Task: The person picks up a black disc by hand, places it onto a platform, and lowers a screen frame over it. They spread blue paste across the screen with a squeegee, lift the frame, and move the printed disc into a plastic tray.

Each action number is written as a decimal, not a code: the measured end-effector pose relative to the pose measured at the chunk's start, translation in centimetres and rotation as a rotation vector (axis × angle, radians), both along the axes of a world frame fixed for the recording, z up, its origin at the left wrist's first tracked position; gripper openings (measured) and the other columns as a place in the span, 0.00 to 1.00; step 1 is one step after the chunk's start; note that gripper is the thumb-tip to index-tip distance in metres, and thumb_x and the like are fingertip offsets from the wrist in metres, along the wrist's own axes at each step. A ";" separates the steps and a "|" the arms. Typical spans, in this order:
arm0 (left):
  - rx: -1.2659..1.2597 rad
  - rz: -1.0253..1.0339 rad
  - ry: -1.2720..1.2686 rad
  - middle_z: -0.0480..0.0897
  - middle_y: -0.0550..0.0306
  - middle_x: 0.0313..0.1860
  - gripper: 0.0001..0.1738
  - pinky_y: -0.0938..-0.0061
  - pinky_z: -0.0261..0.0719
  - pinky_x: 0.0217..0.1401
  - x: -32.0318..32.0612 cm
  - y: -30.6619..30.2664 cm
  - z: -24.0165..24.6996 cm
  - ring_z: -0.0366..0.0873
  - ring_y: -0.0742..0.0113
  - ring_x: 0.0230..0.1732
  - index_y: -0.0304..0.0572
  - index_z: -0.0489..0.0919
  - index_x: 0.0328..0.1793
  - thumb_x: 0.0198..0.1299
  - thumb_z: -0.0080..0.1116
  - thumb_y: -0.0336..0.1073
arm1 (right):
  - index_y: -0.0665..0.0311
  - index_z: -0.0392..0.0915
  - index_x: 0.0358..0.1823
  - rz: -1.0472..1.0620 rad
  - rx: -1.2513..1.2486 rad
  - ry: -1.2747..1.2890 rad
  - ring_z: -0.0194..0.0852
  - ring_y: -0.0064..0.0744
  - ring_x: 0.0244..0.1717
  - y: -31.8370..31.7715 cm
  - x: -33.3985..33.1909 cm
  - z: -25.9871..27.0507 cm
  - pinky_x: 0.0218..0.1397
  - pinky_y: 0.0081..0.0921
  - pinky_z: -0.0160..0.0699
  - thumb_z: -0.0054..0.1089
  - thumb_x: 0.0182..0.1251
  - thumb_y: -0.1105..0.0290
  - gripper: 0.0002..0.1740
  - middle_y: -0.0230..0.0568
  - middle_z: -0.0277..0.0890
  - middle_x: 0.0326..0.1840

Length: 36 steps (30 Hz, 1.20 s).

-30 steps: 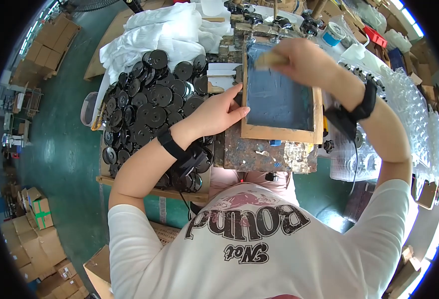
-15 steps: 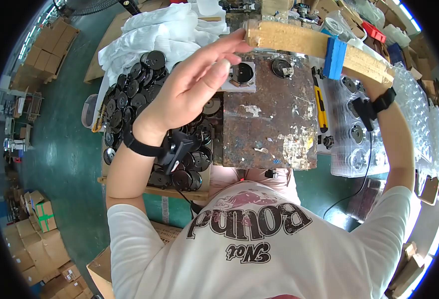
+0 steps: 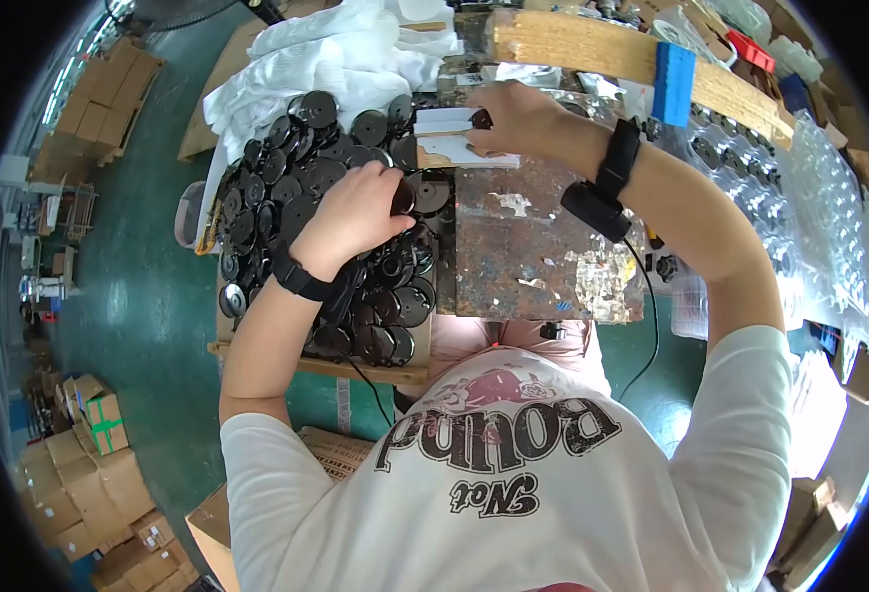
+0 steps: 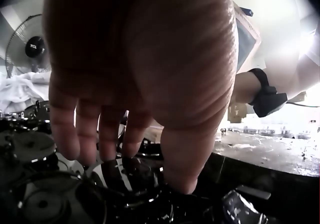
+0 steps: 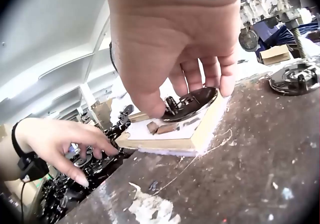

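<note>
My left hand [image 3: 355,212] reaches into a heap of black discs [image 3: 286,217]. Its thumb and fingers [image 4: 70,144] pinch one shiny disc [image 4: 127,176] at the heap's right edge. My right hand [image 3: 498,116] is at the white jig block [image 3: 454,148] on the back of the paint-stained bench [image 3: 543,247]. It pinches the black disc [image 5: 192,101] seated on that block [image 5: 175,134]. The wooden screen frame [image 3: 582,44] with its blue piece [image 3: 673,84] stands raised above the bench.
White cloth [image 3: 336,49] is piled behind the discs. Clear plastic trays [image 3: 829,207] fill the right side. Cardboard boxes [image 3: 69,474] stand on the green floor at the left. A fan [image 4: 35,46] shows in the left wrist view.
The screen frame has swung up off the bench. My left hand dropped from the frame to the disc heap, and my right hand left the frame and came to the disc on the jig.
</note>
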<state>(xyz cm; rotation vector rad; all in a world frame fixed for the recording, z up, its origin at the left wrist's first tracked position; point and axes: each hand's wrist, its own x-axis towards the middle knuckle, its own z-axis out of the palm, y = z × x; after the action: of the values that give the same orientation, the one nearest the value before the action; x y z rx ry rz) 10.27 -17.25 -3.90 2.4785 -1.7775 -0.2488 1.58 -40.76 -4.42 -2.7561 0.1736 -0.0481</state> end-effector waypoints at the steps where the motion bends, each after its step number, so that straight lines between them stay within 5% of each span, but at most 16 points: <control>1: -0.004 -0.016 0.004 0.74 0.43 0.42 0.26 0.61 0.72 0.49 -0.1 -0.1 -0.1 0.72 0.46 0.46 0.35 0.74 0.48 0.44 0.65 0.40 | 0.65 0.75 0.45 -0.013 -0.014 0.009 0.78 0.40 0.35 -0.2 -0.1 0.3 0.42 0.35 0.76 0.61 0.52 0.59 0.22 0.47 0.77 0.33; 8: -0.078 0.001 0.176 0.73 0.44 0.39 0.26 0.63 0.72 0.47 2.0 -0.8 -1.0 0.72 0.44 0.44 0.36 0.72 0.45 0.39 0.68 0.38 | 0.66 0.75 0.42 -0.199 0.146 0.130 0.77 0.40 0.35 -3.9 -7.7 4.7 0.41 0.32 0.75 0.60 0.52 0.59 0.20 0.44 0.76 0.33; 11: -0.082 -0.016 0.227 0.73 0.46 0.38 0.27 0.65 0.72 0.45 1.8 -1.1 -0.2 0.73 0.47 0.42 0.36 0.71 0.47 0.40 0.68 0.39 | 0.67 0.75 0.40 -0.089 0.106 0.066 0.75 0.38 0.37 -5.7 -13.4 6.5 0.43 0.30 0.74 0.60 0.51 0.60 0.19 0.45 0.74 0.36; 14: -0.029 0.064 0.293 0.73 0.46 0.39 0.29 0.66 0.73 0.43 1.9 -1.0 0.1 0.74 0.52 0.41 0.35 0.70 0.49 0.43 0.68 0.41 | 0.67 0.75 0.38 -0.157 0.131 0.132 0.73 0.39 0.39 -6.9 -19.8 8.0 0.44 0.29 0.72 0.61 0.51 0.62 0.18 0.46 0.71 0.37; 17: -0.043 0.083 0.247 0.74 0.52 0.38 0.26 0.75 0.73 0.36 2.9 -0.9 -1.5 0.71 0.66 0.29 0.35 0.71 0.49 0.46 0.67 0.38 | 0.68 0.75 0.36 -0.204 0.101 0.150 0.72 0.40 0.38 -8.3 -25.5 6.9 0.43 0.30 0.71 0.61 0.49 0.65 0.16 0.45 0.70 0.36; 22: 0.011 0.062 0.220 0.76 0.53 0.36 0.26 0.75 0.73 0.35 3.8 -1.1 -2.0 0.72 0.68 0.29 0.33 0.70 0.49 0.46 0.67 0.37 | 0.67 0.75 0.35 -0.395 0.086 0.263 0.72 0.41 0.38 -7.5 -32.2 5.2 0.42 0.31 0.71 0.62 0.48 0.65 0.15 0.45 0.71 0.35; 30: -0.008 0.070 0.311 0.75 0.63 0.31 0.19 0.80 0.71 0.32 6.7 -0.2 -2.8 0.71 0.76 0.28 0.37 0.72 0.47 0.49 0.64 0.32 | 0.66 0.76 0.36 -0.471 0.146 0.174 0.74 0.37 0.34 -7.6 -34.8 4.9 0.37 0.30 0.72 0.64 0.49 0.66 0.14 0.42 0.75 0.31; 32: -0.104 0.235 0.789 0.74 0.64 0.29 0.15 0.82 0.69 0.31 5.3 -1.1 -0.1 0.70 0.76 0.28 0.36 0.74 0.42 0.51 0.63 0.33 | 0.65 0.77 0.36 -0.483 0.129 0.125 0.74 0.34 0.32 -7.9 -33.8 5.8 0.36 0.28 0.72 0.64 0.50 0.68 0.13 0.40 0.75 0.29; 36: -0.154 0.170 0.781 0.75 0.68 0.25 0.14 0.85 0.65 0.25 3.9 -4.4 3.4 0.69 0.81 0.25 0.36 0.74 0.44 0.55 0.60 0.35 | 0.66 0.76 0.37 -0.468 0.112 0.075 0.72 0.28 0.30 -7.8 -31.0 7.5 0.35 0.24 0.72 0.62 0.54 0.70 0.11 0.37 0.74 0.28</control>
<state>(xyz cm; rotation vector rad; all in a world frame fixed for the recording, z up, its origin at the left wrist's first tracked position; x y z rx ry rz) 14.19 -21.63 -0.53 1.9850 -1.1976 -0.8788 -29.40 -48.61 3.03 -2.5490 0.8105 -0.0565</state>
